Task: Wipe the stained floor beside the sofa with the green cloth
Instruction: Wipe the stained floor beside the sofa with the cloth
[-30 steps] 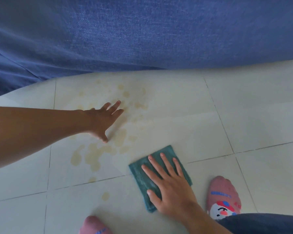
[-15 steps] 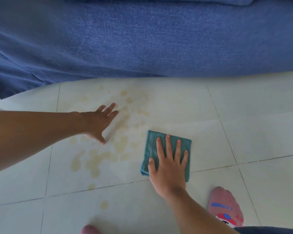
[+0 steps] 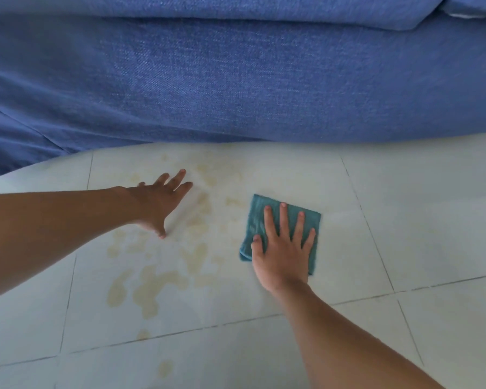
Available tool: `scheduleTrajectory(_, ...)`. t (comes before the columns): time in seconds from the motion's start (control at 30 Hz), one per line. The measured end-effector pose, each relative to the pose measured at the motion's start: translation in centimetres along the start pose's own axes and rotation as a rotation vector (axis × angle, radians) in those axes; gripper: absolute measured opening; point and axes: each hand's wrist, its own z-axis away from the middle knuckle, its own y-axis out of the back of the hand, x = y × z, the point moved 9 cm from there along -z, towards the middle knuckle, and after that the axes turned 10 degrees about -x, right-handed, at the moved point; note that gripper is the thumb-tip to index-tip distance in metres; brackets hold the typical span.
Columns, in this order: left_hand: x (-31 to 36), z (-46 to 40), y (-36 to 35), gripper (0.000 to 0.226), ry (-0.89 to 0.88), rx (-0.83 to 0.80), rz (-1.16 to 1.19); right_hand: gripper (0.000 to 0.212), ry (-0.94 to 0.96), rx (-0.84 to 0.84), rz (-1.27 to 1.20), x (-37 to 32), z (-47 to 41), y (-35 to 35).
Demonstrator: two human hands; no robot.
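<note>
A folded green cloth [image 3: 260,220] lies flat on the pale tiled floor [image 3: 418,220], right of the stains. My right hand [image 3: 284,254] presses down on the cloth with fingers spread, covering most of it. Yellowish stains [image 3: 157,284] spread over the tile in blotches from near the sofa down to the grout line. My left hand [image 3: 159,202] rests flat on the floor with fingers apart, at the upper left edge of the stains, holding nothing.
A blue fabric sofa [image 3: 236,80] fills the top of the view, its lower edge just beyond the stains. Grout lines cross the tiles. Small stain spots [image 3: 164,367] sit on the nearer tile.
My right hand slid the cloth away from me and slightly right, up past the grout line. The view tilted up, so the feet left the frame. The left hand stayed put.
</note>
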Motion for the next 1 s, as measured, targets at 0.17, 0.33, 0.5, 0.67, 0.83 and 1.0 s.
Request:
scheduleTrajectory(0.17, -0.4, -0.4, 0.3, 0.139, 0.029, -0.017, -0.051, 0.073, -0.049, -0.030, 0.099, 6.9, 1.3, 0.8)
scheduleTrajectory(0.33, 0.2, -0.9, 0.0, 0.136, -0.005, -0.016, -0.033, 0.069, -0.494, 0.049, -0.263, 6.6, -3.1, 2.7)
scheduleTrajectory(0.5, 0.2, -1.1, 0.2, 0.134, -0.035, -0.013, 0.029, 0.069, 0.059, 0.069, 0.051, 0.6, -3.3, 2.0)
scheduleTrajectory(0.67, 0.4, -1.0, 0.4, 0.135, -0.053, -0.004, 0.050, 0.070, 0.021, 0.029, 0.149, 7.4, -3.1, 3.0)
scheduleTrajectory(0.83, 0.1, -0.9, 0.4, 0.135, -0.082, 0.014, 0.117, 0.070, -0.542, 0.064, -0.362, 4.4, -8.5, 4.6)
scheduleTrajectory(1.0, -0.4, -0.6, 0.3, 0.135, -0.116, 0.035, 0.215, 0.068, 0.003, 0.050, 0.050, 0.0, -8.8, 4.4)
